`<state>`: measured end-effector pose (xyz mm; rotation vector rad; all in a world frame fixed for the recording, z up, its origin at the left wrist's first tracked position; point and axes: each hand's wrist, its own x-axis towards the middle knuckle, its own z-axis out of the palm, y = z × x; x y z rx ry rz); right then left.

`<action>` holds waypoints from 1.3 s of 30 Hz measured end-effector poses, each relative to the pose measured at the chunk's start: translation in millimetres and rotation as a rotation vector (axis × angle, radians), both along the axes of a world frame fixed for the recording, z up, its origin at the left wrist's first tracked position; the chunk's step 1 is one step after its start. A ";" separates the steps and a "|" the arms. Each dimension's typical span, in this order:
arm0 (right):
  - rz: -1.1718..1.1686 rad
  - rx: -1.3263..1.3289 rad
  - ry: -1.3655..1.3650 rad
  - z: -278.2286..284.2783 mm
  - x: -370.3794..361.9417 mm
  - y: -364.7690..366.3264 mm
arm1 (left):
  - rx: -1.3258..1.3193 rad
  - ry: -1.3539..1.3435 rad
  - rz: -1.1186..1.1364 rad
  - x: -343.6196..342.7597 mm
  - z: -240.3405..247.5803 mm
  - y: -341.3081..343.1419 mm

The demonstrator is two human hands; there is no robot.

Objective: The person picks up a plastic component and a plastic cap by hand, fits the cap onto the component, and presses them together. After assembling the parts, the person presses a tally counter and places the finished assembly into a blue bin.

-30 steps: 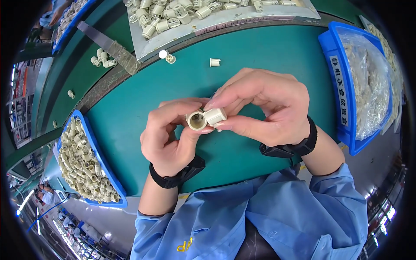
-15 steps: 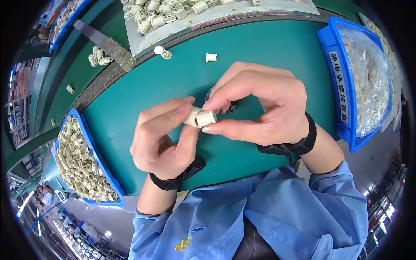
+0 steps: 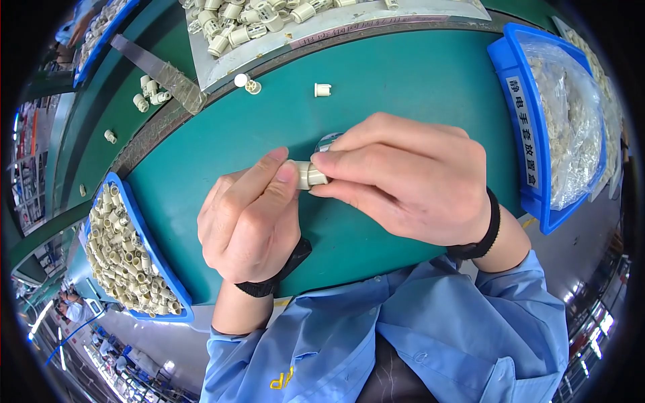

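Over the green work surface (image 3: 235, 127), my left hand (image 3: 248, 218) is closed, thumb and fingers pinching a cream plastic sleeve (image 3: 303, 176). My right hand (image 3: 420, 178) pinches a short cream plastic cap (image 3: 318, 176) against the sleeve's right end. The two pieces lie in line and touch; fingertips cover parts of both, so how deep they fit together is hidden. A small round object with a shiny rim (image 3: 328, 142) shows just behind my right fingers, mostly covered. Farther back stand a loose cream cap (image 3: 322, 90) and two small round cream pieces (image 3: 252, 86).
A blue bin (image 3: 151, 258) of cream sleeves sits at the left. On the right stands a blue bin (image 3: 531, 168) holding a clear bag of small parts. A metal tray (image 3: 282, 47) heaped with cream pieces lies at the back, beside a taped metal bar (image 3: 164, 74).
The cap, tilted against the sleeve before, now sits straight in line with it. My right hand has turned over with its back upward, and my left fingers have closed further round the sleeve.
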<state>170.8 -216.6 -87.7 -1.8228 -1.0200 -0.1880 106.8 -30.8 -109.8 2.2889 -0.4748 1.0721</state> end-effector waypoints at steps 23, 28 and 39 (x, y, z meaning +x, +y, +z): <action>0.177 -0.271 0.967 -20.1 41.8 3.4 | -1.473 0.843 -0.526 8.2 -3.5 59.8; 0.169 -0.056 0.642 -39.3 55.6 4.7 | -0.453 0.805 0.140 31.7 1.9 80.1; 0.008 -0.258 0.170 -51.9 67.2 7.2 | 0.276 0.876 0.820 97.0 -18.9 215.8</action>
